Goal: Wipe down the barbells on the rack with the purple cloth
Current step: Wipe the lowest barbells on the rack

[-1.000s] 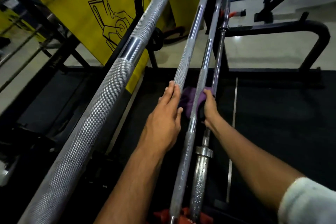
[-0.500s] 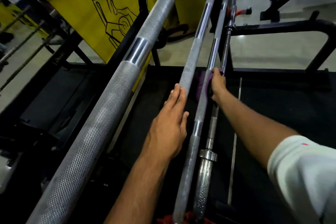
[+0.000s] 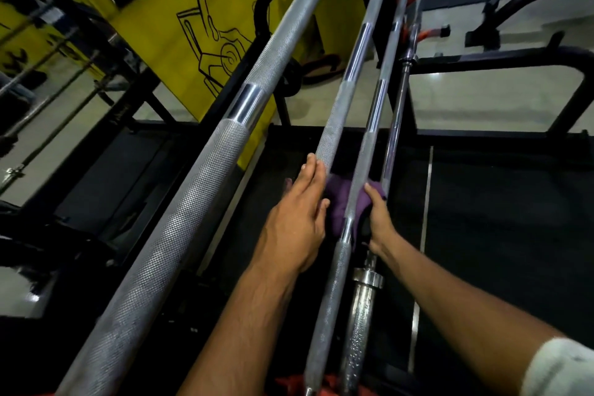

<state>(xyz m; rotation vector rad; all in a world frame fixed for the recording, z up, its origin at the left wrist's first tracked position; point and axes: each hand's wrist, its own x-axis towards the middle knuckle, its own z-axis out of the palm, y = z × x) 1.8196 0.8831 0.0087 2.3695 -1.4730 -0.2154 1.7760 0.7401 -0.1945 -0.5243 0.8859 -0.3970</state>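
Right hand has slid back down the far-right barbell toward the near end since half a second ago, when it was higher up the shaft; now it sits just above the collar, about where it was a second ago. Reads as one up-and-down wipe pass, so this stretch is probably done. Purple cloth is bunched behind the middle thin bar, right hand clenched on it around the far-right bar. Left hand flat, fingers straight, resting against the second bar, grasping nothing. Thick knurled bar at left is untouched. Bars run close together, tight gaps for knuckles; collar blocks further sliding near. Open shaft remains toward the far end.
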